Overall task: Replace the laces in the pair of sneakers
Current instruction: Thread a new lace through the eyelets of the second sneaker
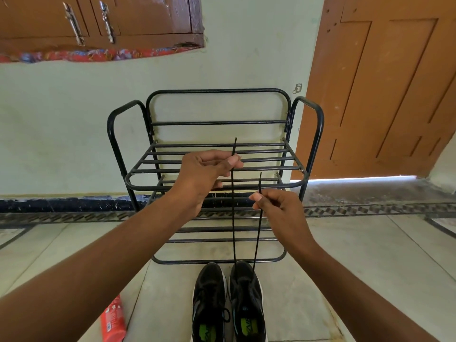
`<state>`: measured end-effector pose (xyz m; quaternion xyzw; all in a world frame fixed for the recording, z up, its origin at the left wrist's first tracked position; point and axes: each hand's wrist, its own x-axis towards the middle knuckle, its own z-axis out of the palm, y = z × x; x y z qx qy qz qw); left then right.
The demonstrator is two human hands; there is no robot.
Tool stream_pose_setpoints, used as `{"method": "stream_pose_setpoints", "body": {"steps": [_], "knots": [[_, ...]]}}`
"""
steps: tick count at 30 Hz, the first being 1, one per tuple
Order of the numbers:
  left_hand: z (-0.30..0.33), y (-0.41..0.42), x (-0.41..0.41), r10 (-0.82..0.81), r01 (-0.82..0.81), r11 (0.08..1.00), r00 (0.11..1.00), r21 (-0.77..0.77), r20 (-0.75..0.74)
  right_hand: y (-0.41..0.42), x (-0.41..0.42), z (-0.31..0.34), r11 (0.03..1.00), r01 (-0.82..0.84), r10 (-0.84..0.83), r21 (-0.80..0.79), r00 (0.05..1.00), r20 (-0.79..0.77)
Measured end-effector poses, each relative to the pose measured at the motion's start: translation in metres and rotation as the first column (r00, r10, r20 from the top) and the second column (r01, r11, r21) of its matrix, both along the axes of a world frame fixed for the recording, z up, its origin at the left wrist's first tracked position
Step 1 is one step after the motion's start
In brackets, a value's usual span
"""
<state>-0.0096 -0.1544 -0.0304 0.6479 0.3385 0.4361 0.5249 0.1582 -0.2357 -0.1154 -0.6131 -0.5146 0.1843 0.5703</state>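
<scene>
Two black sneakers stand side by side on the floor at the bottom middle, the left sneaker [209,302] and the right sneaker [248,302], both with green insoles. A black lace [233,218] rises in two taut strands from the right sneaker's front eyelets. My left hand [207,174] pinches the left strand near its tip, held high in front of the rack. My right hand [276,208] pinches the right strand lower down, its tip sticking up above my fingers. The left sneaker has a tied lace near its tongue.
A black metal shoe rack [214,183] stands against the pale wall just beyond the sneakers. A red packet [112,319] lies on the floor at the lower left. A brown door [385,82] is at the right, wooden cabinets [98,18] at the upper left.
</scene>
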Motion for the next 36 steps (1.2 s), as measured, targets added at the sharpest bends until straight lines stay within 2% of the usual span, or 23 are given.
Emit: {"method": "stream_pose_setpoints", "body": {"steps": [3, 6, 8, 10, 11, 13, 16, 20, 22, 24, 26, 29, 36], "knots": [[-0.008, 0.002, -0.001, -0.008, 0.009, 0.999, 0.999, 0.030, -0.035, 0.002, 0.003, -0.004, 1.000, 0.012, -0.012, 0.011, 0.999, 0.036], [-0.029, 0.003, 0.003, -0.062, 0.062, 0.998, 0.996, -0.005, -0.058, 0.003, 0.010, -0.016, 0.998, -0.034, 0.036, -0.053, 0.999, 0.037], [-0.056, 0.009, 0.005, -0.051, 0.060, 0.997, 0.984, 0.048, -0.173, 0.003, 0.015, -0.031, 0.992, -0.058, 0.061, -0.107, 0.998, 0.019], [-0.091, 0.018, 0.009, -0.052, 0.123, 0.977, 0.931, 0.176, -0.360, 0.005, 0.021, -0.054, 0.986, -0.045, 0.053, -0.161, 0.998, 0.044], [-0.110, 0.023, 0.011, -0.068, 0.181, 0.961, 0.889, 0.210, -0.453, 0.005, 0.024, -0.069, 0.983, -0.039, 0.052, -0.180, 0.996, 0.068], [-0.145, 0.028, 0.012, -0.118, 0.289, 0.941, 0.766, 0.175, -0.632, 0.006, 0.030, -0.094, 0.976, -0.024, 0.054, -0.215, 0.989, 0.134], [-0.205, 0.030, 0.016, -0.152, 0.410, 0.909, 0.499, 0.078, -0.853, 0.012, 0.038, -0.141, 0.933, -0.036, 0.126, -0.358, 0.965, 0.230], [-0.271, 0.028, 0.019, -0.114, 0.462, 0.887, 0.219, 0.000, -0.969, 0.020, 0.036, -0.204, 0.815, -0.052, 0.323, -0.577, 0.868, 0.377], [-0.289, 0.027, 0.021, -0.067, 0.492, 0.870, 0.133, 0.007, -0.989, 0.019, 0.028, -0.230, 0.754, -0.020, 0.406, -0.656, 0.800, 0.441], [-0.298, 0.028, 0.022, -0.027, 0.502, 0.864, 0.121, 0.038, -0.992, 0.019, 0.020, -0.246, 0.744, 0.019, 0.442, -0.668, 0.736, 0.513], [-0.302, 0.028, 0.023, 0.016, 0.524, 0.849, 0.109, 0.071, -0.994, 0.021, 0.018, -0.251, 0.761, 0.040, 0.434, -0.647, 0.710, 0.555], [-0.306, 0.024, 0.025, 0.060, 0.573, 0.813, 0.090, 0.101, -0.994, 0.023, 0.021, -0.245, 0.769, 0.058, 0.409, -0.637, 0.721, 0.559], [-0.324, 0.021, 0.029, 0.094, 0.580, 0.798, 0.142, 0.160, -0.985, 0.012, 0.034, -0.226, 0.812, 0.111, 0.337, -0.573, 0.713, 0.615]]}}
